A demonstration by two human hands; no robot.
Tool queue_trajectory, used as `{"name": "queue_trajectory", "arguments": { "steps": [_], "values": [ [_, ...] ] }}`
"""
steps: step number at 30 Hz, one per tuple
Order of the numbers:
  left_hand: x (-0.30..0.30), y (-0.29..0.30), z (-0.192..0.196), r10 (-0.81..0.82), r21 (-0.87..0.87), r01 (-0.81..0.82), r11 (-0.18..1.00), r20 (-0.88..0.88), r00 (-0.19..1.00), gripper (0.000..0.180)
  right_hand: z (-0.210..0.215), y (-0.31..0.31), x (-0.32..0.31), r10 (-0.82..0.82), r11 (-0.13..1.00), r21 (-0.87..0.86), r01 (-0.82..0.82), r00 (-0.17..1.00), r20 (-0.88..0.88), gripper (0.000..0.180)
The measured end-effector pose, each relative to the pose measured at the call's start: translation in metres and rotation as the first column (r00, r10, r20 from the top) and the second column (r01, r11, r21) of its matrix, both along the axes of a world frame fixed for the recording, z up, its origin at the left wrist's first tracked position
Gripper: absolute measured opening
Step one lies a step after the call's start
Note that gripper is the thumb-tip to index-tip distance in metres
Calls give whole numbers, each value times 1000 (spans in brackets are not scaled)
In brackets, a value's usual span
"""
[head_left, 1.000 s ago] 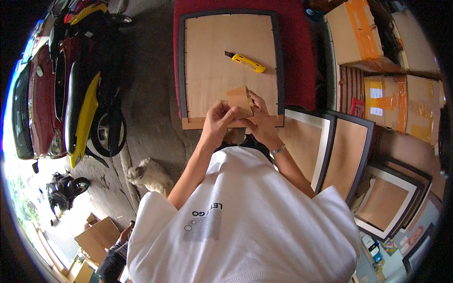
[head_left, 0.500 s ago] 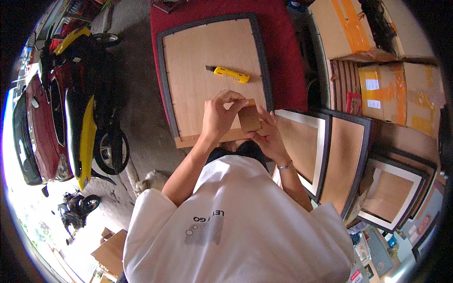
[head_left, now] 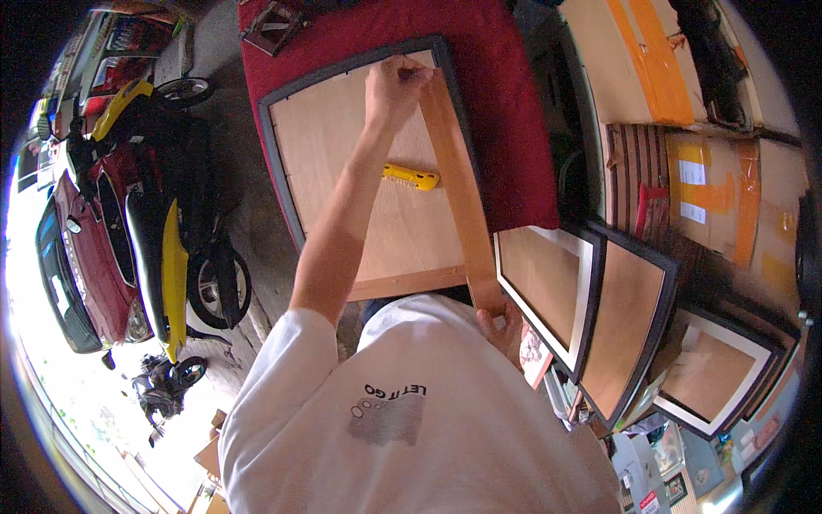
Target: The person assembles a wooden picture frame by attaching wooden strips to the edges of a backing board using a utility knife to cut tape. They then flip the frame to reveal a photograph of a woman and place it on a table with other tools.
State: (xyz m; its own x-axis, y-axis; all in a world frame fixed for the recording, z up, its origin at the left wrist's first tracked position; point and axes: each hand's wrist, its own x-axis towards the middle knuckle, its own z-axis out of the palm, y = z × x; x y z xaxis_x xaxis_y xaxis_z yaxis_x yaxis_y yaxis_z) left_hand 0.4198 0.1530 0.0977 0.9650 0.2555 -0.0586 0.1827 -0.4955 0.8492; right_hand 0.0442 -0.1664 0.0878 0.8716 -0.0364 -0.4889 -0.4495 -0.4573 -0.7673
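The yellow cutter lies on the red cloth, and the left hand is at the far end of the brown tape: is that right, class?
Wrong surface: the head view shows the yellow cutter lying on the wooden backing, and the left hand is at the far end of the brown tape.

At the tabletop frame are two hands, one yellow cutter and two brown tape strips. Just right of that frame lean two others; farther right, one carton bears two white labels.
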Motion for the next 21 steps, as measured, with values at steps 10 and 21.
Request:
{"name": "queue_trajectory", "arguments": {
  "steps": [10, 21],
  "values": [
    [97, 5, -119, 128, 289, -154, 945, 106, 986, 27, 2, 20, 80, 131, 991, -5, -131, 991, 33, 57],
    [99, 2, -125, 216, 278, -282, 918, 247, 945, 29, 7, 34, 94, -81, 985, 144, 100, 988, -131, 53]
  ]
}}
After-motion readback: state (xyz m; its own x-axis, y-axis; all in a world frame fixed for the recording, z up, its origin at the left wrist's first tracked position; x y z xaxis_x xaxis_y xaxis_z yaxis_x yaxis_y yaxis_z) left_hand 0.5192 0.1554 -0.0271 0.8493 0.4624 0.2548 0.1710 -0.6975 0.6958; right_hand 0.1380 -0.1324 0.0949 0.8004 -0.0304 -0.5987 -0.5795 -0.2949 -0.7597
